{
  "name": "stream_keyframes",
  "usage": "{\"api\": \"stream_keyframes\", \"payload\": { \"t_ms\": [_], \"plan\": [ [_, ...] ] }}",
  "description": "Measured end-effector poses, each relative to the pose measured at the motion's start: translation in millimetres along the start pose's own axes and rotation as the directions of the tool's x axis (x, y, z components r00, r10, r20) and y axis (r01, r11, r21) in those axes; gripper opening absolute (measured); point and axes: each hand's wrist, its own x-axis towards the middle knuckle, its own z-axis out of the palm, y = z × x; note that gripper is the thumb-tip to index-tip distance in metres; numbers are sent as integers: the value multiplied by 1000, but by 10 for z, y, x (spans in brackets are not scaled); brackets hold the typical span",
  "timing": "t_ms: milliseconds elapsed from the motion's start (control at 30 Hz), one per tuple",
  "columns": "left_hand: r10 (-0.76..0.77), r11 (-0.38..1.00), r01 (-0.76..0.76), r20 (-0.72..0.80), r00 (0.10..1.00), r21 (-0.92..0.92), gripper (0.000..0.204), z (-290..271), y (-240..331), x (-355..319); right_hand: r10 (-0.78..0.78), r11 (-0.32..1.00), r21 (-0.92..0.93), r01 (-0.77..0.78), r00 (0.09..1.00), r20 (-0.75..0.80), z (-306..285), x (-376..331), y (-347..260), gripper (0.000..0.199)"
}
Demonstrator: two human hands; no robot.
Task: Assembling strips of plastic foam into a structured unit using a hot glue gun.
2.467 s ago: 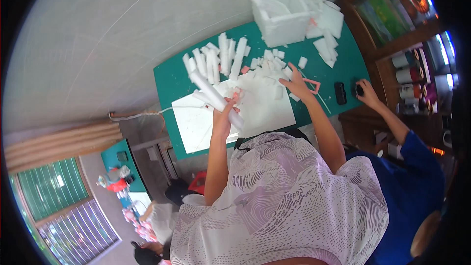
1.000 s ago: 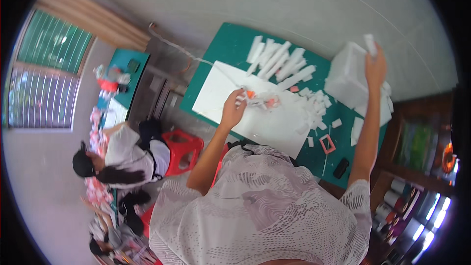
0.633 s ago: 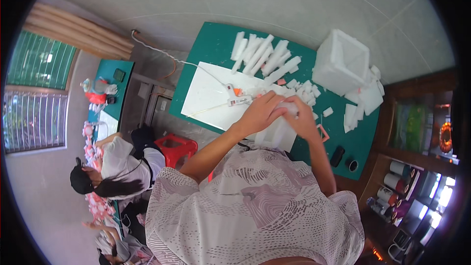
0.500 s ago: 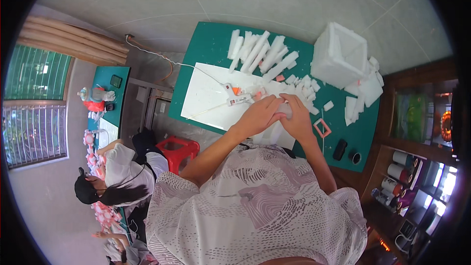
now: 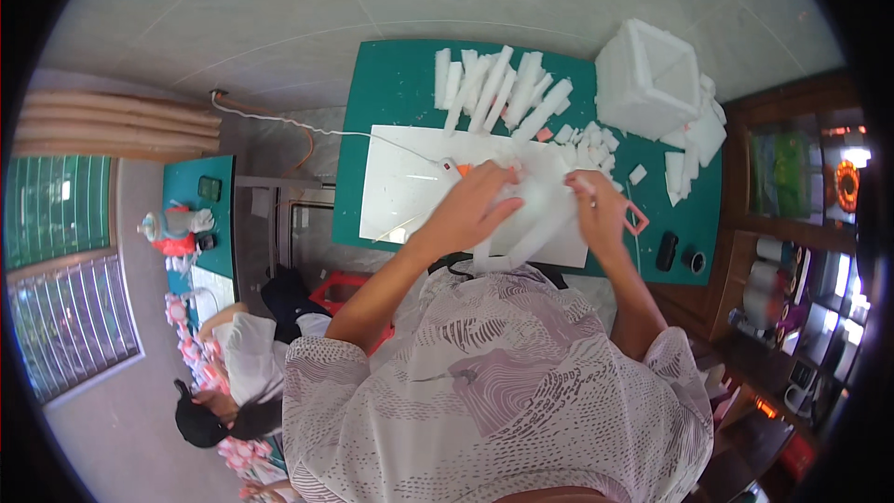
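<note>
1. I take the white sheet [image 5: 419, 191] on the green table [image 5: 372, 130] as my landmark; both hands work at its right end, over the near edge.
2. My left hand [image 5: 473, 210] and right hand [image 5: 601, 210] have a white foam piece [image 5: 531, 219] between them. It is blurred, so its exact shape is unclear.
3. The left fingers are curled closed around the foam piece's left part. The right fingers look pinched on its right end, with a small white stub showing at the fingertips, though blur keeps me from being sure how tightly they close.
4. The foam piece's long axis seems to run from the near left, by my chest, up to the far right, toward the foam box [image 5: 647, 74] beyond the sheet's right corner.
5. Judging progress: a row of cut foam strips [image 5: 498, 93] lies just beyond the sheet's far edge and small foam blocks [image 5: 591, 140] are piled at its far right corner, so much cutting looks done; the piece in hand is unfinished.
6. A glue gun [image 5: 456, 168] with its cord lies on the sheet, just left of my left hand.
</note>
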Motion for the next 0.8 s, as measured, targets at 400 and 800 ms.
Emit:
{"api": "stream_keyframes", "payload": {
  "t_ms": [400, 800],
  "plan": [
    [-73, 918, 204, 361, 930, -339, 39, 252, 15, 224, 468, 692, 688, -219, 861, -198, 265, -153, -310, 33],
    [-493, 852, 519, -231, 839, 64, 28, -386, -273, -172, 123, 915, -142, -378, 598, -792, -1546, -271, 458, 22]
  ]
}}
